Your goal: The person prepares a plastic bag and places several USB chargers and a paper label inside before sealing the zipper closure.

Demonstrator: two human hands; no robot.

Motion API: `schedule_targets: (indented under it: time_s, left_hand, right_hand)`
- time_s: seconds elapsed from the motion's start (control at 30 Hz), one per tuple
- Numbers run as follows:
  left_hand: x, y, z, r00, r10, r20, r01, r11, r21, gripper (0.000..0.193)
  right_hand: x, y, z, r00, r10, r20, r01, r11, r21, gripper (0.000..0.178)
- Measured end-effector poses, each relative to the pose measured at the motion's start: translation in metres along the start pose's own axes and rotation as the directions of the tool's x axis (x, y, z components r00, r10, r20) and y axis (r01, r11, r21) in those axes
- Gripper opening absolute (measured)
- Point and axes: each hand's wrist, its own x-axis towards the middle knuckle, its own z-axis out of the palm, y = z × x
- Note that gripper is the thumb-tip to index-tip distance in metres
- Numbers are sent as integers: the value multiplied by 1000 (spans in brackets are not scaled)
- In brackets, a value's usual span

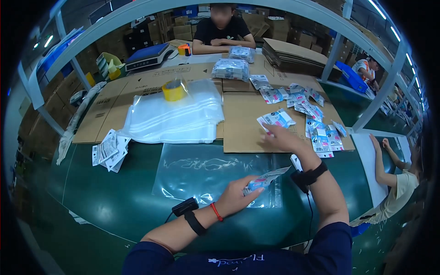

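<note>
My left hand (236, 195) is closed around one or more small blue, white and pink printed packets (260, 183), held above a clear plastic bag (206, 167) lying flat on the green table. On a cardboard sheet to the right, my right hand (280, 139) pinches the near edge of a similar packet (279, 119). Several more of these packets (321, 135) lie loosely piled on the cardboard's right side. Left of my right hand is a stack of clear plastic bags (178, 121), with a yellow tape roll (173, 90) on top.
Bundled packets (230, 68) sit at the far middle, before a seated person (223, 30). White printed cards (111, 150) lie at the left. A scale (146, 57) and flattened cardboard (293, 56) occupy the back. Metal posts (380, 91) frame the table. Another person (396, 183) is at right.
</note>
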Motion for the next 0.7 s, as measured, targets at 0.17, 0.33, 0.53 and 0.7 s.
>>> schedule_targets:
  time_s: [0.17, 0.33, 0.53, 0.7]
  left_hand:
    - [6, 5, 4, 999, -53, -7, 53, 998, -33, 34]
    - [12, -1, -3, 998, 55, -16, -53, 995, 79, 35]
    - [9, 2, 2, 1000, 3, 8, -3, 999, -33, 33]
    - [5, -7, -1, 995, 80, -51, -82, 996, -22, 37]
  right_hand:
    - [33, 48, -5, 988, -113, -103, 68, 930, -360, 59]
    - [30, 15, 26, 951, 96, -295, -238, 835, -497, 57]
    - [42, 32, -21, 996, -63, -56, 46, 965, -260, 51]
    - [37, 22, -19, 992, -112, -60, 103, 987, -126, 47]
